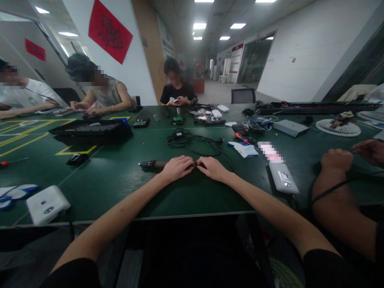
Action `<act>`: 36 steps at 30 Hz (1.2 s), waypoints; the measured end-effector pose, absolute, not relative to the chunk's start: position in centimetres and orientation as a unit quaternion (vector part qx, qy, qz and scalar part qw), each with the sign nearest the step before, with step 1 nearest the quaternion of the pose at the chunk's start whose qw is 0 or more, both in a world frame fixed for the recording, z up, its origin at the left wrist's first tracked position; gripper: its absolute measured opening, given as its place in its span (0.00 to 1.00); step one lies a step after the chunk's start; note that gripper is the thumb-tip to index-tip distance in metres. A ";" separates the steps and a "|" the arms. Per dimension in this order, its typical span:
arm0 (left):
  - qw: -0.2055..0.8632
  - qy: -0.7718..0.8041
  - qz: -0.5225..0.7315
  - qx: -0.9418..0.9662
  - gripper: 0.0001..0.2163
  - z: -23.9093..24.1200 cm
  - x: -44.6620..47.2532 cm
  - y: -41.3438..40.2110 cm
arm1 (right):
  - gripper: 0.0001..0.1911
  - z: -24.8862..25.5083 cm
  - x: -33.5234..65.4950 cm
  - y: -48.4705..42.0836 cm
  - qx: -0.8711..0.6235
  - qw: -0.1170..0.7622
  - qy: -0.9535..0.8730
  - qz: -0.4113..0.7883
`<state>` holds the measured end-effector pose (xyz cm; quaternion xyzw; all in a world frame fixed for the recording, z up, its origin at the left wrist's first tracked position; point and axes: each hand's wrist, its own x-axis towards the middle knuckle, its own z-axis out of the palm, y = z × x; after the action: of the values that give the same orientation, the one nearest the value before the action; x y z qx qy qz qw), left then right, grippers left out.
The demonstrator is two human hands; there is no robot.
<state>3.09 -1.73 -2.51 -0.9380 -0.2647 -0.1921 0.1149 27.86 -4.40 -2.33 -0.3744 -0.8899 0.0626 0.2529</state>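
An electric screwdriver (153, 164) lies level over the green table, its metal tip pointing left. My left hand (179, 168) is closed around its rear end, with the fingers wrapped over the top. Close by on the right, my right hand (212, 168) pinches the dark cable end at the back of the screwdriver. The fingertips of both hands nearly meet there, so the joint between cable and tool is mostly hidden. Beyond my hands, a black power cord (195, 146) with a plug lies in loose loops.
A white box-shaped device (48, 205) stands at the near left, another white device (283, 178) at the right. Behind lies a black tray (93, 129). A red-handled tool (241, 138) rests near white-blue gloves (244, 149). A co-worker's arm (336, 192) reaches in from the right.
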 end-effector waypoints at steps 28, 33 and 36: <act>0.099 -0.257 -0.184 -0.944 0.11 -2.2 3.3 -2.1 | 0.05 -2.3 27.9 -4.4 -0.379 0.244 -0.890 0.061; 0.101 -0.283 -0.199 -0.933 0.10 -2.3 3.4 -1.9 | 0.05 -2.1 27.9 -4.5 -0.381 0.242 -0.890 0.061; 0.101 -0.258 -0.192 -0.941 0.11 -2.3 3.3 -2.0 | 0.05 -2.0 27.8 -4.6 -0.383 0.240 -0.890 0.060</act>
<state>3.34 -1.96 -2.34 -0.9415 -0.2582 -0.1916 0.1013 27.84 -4.64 -1.96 -0.3833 -0.8900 0.0597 0.2397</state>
